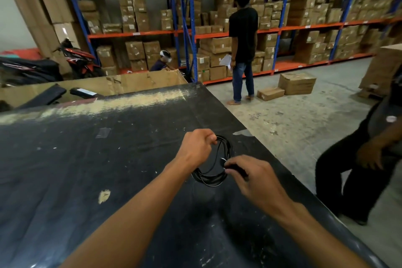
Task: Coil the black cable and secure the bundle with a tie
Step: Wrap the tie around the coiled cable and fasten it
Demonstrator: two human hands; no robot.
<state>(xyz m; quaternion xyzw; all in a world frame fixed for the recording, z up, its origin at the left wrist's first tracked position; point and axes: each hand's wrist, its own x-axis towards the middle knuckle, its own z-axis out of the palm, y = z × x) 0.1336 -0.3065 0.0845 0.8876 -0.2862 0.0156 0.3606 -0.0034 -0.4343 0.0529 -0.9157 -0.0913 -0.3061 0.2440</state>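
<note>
A thin black cable (214,177) is wound into a loose oval coil of several loops, held just above the black table (87,159). My left hand (198,144) pinches the coil's far end with closed fingers. My right hand (253,175) grips the near right side of the coil, where a thicker dark piece and a small pale bit show between thumb and fingers. I cannot tell if that pale bit is a tie. The lower loops hang free between my hands.
The table's right edge (282,178) runs diagonally close to my right hand. A person in dark clothes (359,159) sits just beyond that edge. Another person (242,43) stands at the shelves of boxes. An open cardboard box (130,82) lies behind the table.
</note>
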